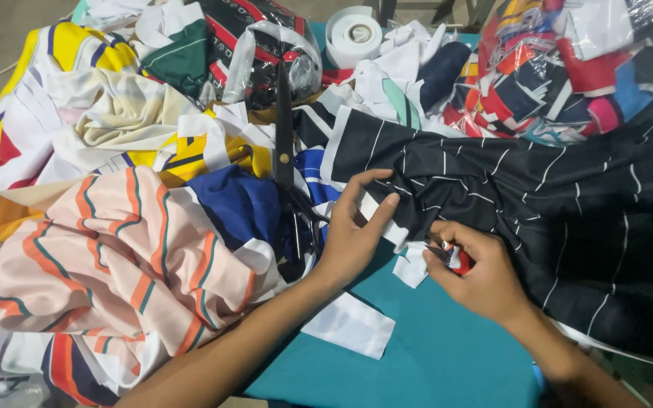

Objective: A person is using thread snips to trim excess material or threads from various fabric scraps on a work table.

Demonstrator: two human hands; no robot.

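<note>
Black striped fabric (538, 189) edge pinched by left hand (353, 234) and right hand (478, 276).

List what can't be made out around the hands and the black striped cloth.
- Head view: what the right hand pinches; its fingers cover all but a red and white scrap.
- Black striped cloth: its full shape; the right edge cuts it off and folds hide the rest.
- Scissors: handles, lost among dark cloth by the left hand.
- Table: mostly buried under cloth piles.
</note>
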